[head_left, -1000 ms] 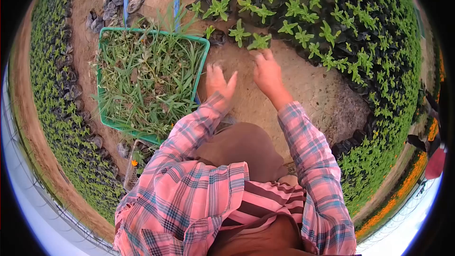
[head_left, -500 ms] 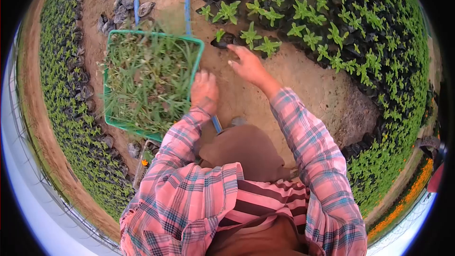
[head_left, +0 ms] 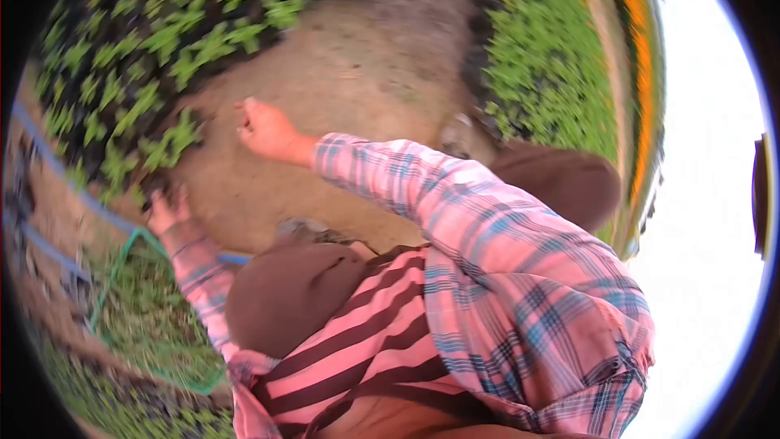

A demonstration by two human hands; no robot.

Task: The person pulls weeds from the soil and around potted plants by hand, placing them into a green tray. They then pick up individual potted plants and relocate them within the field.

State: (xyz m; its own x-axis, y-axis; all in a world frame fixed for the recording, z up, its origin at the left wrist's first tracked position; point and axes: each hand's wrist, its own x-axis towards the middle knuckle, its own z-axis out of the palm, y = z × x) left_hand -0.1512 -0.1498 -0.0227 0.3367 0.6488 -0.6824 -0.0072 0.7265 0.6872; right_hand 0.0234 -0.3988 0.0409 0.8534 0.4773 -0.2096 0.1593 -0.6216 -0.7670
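Observation:
My left hand reaches to a dark bagged seedling at the edge of the plant block, just above the green crate. Its fingers are spread and blurred, and whether they touch the dark bag is unclear. Over bare soil, to the right of the seedlings, is my right hand. Its fingers are curled together near the tips; anything between them is too small to make out. Pulled weeds fill the crate.
Blue hoses run along the left side. More bagged plants stand at the upper right, beside a strip of orange flowers. Brown soil lies between the plant blocks. My knees are bent below.
The view has turned to the right, so the crate now appears at the lower left. My left hand has left the crate's rim for the seedlings; my right hand has moved away from them and its fingers have closed.

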